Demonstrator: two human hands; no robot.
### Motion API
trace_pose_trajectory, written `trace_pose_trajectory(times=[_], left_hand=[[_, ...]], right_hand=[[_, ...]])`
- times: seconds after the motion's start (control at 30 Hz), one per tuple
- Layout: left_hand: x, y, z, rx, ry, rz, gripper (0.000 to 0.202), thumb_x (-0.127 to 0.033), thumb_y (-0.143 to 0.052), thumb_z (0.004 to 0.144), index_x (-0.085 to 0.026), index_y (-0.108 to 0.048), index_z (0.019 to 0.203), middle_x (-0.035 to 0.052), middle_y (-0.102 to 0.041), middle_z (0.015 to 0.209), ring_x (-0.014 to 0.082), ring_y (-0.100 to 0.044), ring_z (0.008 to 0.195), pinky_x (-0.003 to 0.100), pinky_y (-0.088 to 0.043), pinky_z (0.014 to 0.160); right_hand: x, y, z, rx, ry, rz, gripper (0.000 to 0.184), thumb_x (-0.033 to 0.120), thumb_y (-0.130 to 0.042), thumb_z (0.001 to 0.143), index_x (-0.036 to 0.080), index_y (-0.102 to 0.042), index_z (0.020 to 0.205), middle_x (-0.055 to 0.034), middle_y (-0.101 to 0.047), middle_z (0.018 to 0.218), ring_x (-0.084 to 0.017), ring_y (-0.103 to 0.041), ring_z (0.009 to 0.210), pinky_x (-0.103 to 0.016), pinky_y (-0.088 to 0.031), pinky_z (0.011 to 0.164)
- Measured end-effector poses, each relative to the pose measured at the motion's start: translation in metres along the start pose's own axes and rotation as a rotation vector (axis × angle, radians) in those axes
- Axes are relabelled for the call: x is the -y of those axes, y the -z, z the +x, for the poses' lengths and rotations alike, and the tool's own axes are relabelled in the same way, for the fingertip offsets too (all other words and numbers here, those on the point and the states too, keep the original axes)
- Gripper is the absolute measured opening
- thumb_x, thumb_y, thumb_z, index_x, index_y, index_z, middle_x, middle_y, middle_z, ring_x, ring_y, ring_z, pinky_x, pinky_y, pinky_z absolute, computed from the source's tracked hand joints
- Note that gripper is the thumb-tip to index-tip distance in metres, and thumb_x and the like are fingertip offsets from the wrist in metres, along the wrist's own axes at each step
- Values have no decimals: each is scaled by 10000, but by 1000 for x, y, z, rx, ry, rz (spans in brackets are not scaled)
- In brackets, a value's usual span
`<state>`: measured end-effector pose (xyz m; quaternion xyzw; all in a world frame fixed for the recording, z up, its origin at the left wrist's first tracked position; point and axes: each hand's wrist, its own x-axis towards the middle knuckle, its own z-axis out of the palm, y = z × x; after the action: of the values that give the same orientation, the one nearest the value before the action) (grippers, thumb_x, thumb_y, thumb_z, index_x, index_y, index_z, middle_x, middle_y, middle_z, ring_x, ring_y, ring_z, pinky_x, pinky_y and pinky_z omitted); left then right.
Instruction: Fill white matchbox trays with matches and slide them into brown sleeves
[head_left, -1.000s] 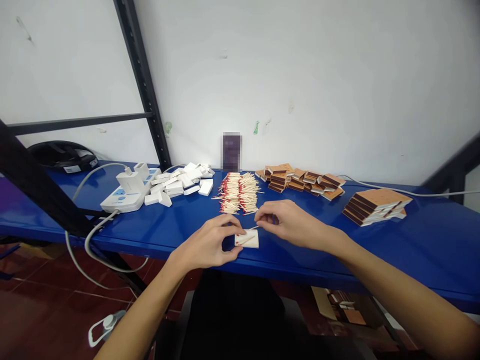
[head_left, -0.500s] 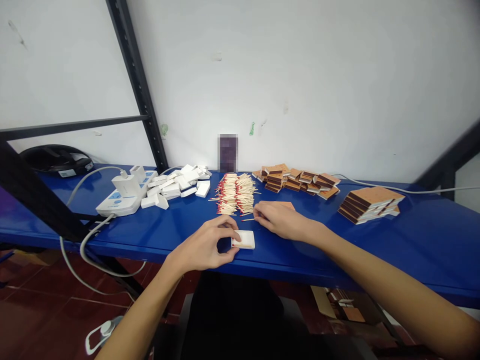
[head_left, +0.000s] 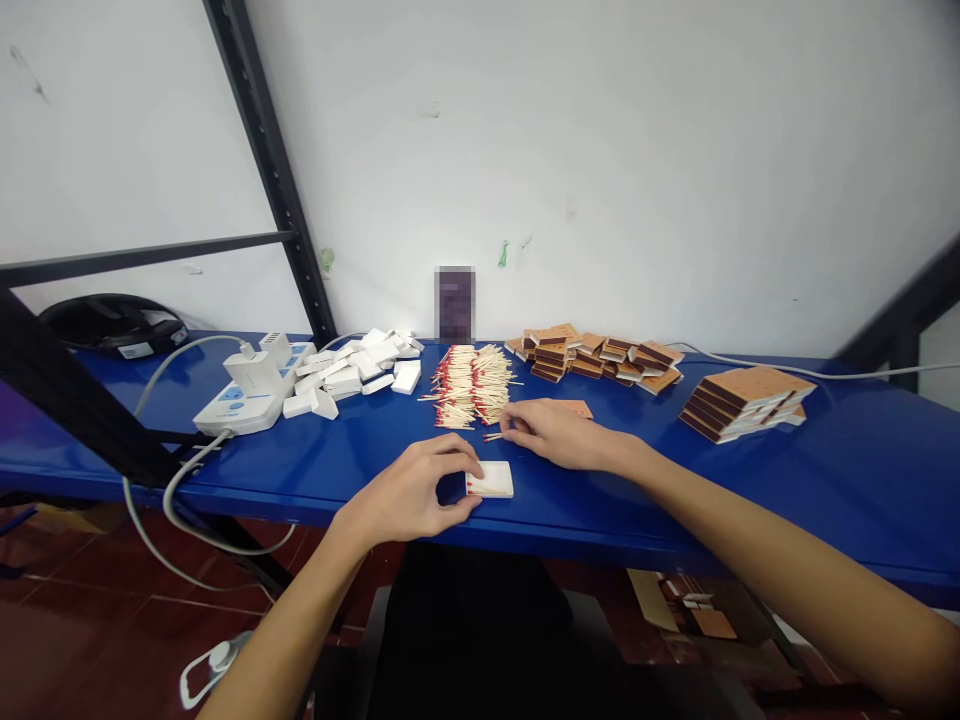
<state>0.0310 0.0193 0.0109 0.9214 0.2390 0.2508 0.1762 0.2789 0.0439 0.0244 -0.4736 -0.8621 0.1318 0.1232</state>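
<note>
My left hand (head_left: 431,487) grips the left end of a white matchbox tray (head_left: 501,470) near the table's front edge, thumb and fingers around it. A few red-headed matches lie along the tray's near side. Just beyond and to the right, my right hand (head_left: 544,430) is closed in a pinch on a match (head_left: 492,437), whose red head points left. Right in front of its fingertips spreads a large pile of matches (head_left: 472,385). Partly hidden behind the right hand, a brown matchbox sleeve (head_left: 577,408) lies flat on the blue table.
White empty trays (head_left: 367,362) are heaped at left, beside a power strip (head_left: 244,405) with cables. Brown matchboxes (head_left: 600,355) lie piled at the back right; a neat stack (head_left: 742,400) stands farther right. A black shelf post (head_left: 277,170) rises at left.
My right hand has shifted slightly left and back, closer to the match pile. The left hand stays on the tray, its fingertips drawn up a little, and more match heads show inside.
</note>
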Motion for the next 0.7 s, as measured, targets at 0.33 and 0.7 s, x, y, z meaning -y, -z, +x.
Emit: trace_pose_trajectory(times=[0.33,0.7], left_hand=[[2,0,0,-62,158,11,351,-329,-725,797,-226,-582,1101,18,-670,1041,177,-613,875,313,-510,808],[3,16,-9,52,161,52,220,-320,-696,812,-210,-683,1002,22,-674,969,155,-601,769,293,-484,751]], right_hand=[[26,7,-22,7,15,94,232,325,-371,990,193,-536,894,-32,-590,821,-157,-497,704,-283,-361,656],[42,8,-7,-35,40,86,173,289,-452,957,185,-580,1009,1,-567,706,-156,-491,664,-270,-331,607]])
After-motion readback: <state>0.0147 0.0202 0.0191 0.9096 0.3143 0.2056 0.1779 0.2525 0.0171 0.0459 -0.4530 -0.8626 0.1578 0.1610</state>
